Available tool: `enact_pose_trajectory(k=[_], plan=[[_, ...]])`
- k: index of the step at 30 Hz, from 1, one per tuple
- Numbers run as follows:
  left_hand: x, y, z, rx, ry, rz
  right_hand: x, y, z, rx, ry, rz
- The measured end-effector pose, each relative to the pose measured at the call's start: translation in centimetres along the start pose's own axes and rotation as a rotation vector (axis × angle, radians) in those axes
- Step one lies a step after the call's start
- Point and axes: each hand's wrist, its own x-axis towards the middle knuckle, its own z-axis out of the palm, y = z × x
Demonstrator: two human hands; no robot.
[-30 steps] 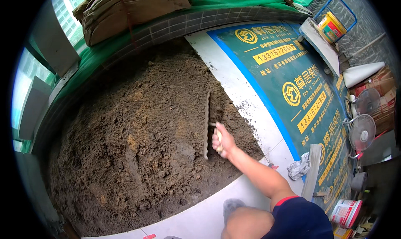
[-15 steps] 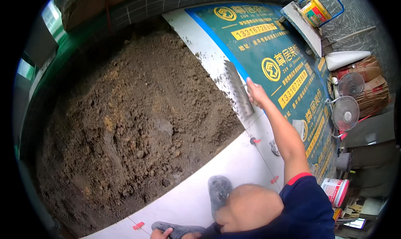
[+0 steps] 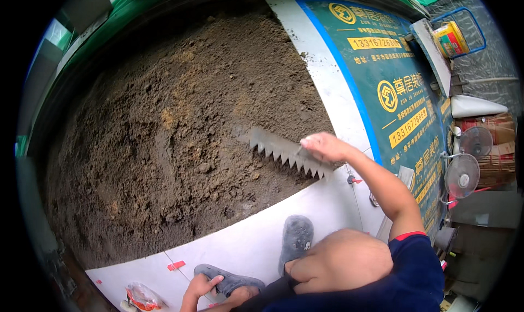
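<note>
The trowel (image 3: 275,143) is in the right hand (image 3: 325,147), whose fingers are curled round its grip (the grip itself is mostly hidden by the fist). Its blade lies to the left of that hand and a little nearer the body, its long axis slanting from ahead-left back toward the body on the right, teeth facing the person. It is over the mortar (image 3: 164,126), which spreads ahead and left of both hands; whether the teeth touch it, I cannot tell.

The left hand (image 3: 203,286) is well apart from the trowel, beside the left shoe (image 3: 226,279), thumb out; whether it pinches anything is unclear. The right shoe (image 3: 296,238) stands between the hands. White tile (image 3: 245,238) borders the mortar on the body side, close to the blade's near end. A red tab (image 3: 176,265) sits just ahead-left of the left hand, a green sheet (image 3: 393,104) ahead-right of the right.
</note>
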Motion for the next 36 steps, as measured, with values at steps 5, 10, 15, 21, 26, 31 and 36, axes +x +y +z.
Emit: enact_pose_trajectory(k=[5,10,15,21,26,31,36], plan=[[0.1,0.5,0.3,0.008,0.001,-0.022,2.3,-7.0,-1.9,0.143,0.139,-0.195],[0.2,-0.2,0.1,0.001,-0.029,-0.001,5.0,-9.8,5.9,-0.540,0.117,-0.046],[-0.3,-1.0,0.8,0.039,0.040,0.012,-0.9,-7.6,4.5,-0.766,-0.096,-0.070],[-0.7,-0.8,0.7,0.054,0.061,0.088,0.8,-12.2,-3.6,-0.347,0.260,0.225],[0.6,-0.7,-0.9,0.076,-0.045,0.248,3.5,-12.9,11.6,-0.023,0.083,0.327],[0.1,-1.5,-1.8,0.129,-0.107,0.375,-4.1,-13.4,14.1,-0.260,0.083,0.362],[1.6,-2.9,-1.8,0.141,-0.262,0.395,-6.5,-11.9,9.2,0.203,0.438,0.442]])
